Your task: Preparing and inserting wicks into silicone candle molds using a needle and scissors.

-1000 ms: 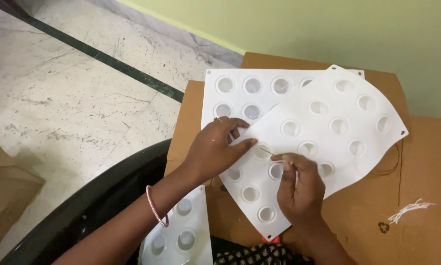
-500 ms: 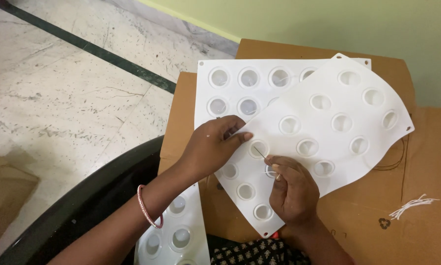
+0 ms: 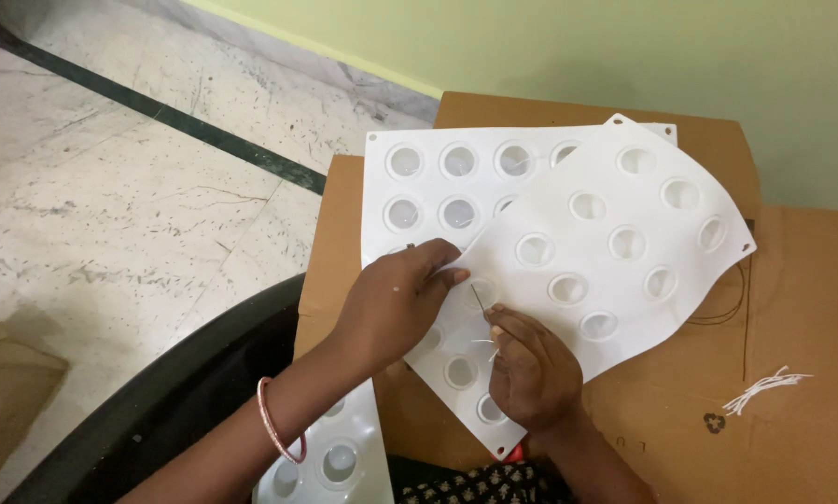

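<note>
Our right hand (image 3: 529, 373) pinches a thin needle (image 3: 478, 299), angled up-left toward the cavity beside our left hand (image 3: 391, 303), whose fingers press flat on the white silicone mould (image 3: 615, 201) atop the cardboard box (image 3: 792, 308).

A pale green wall (image 3: 568, 47) runs across the top, meeting the floor (image 3: 111, 215) along a lighter skirting strip. The floor is off-white marble with grey veins and specks, crossed by a dark green inlaid band (image 3: 158, 117) that runs diagonally. Brown cardboard (image 3: 811, 308) serves as the surface at right. A curved black rim (image 3: 158, 401) sweeps through the lower left. Light is soft and even.
</note>
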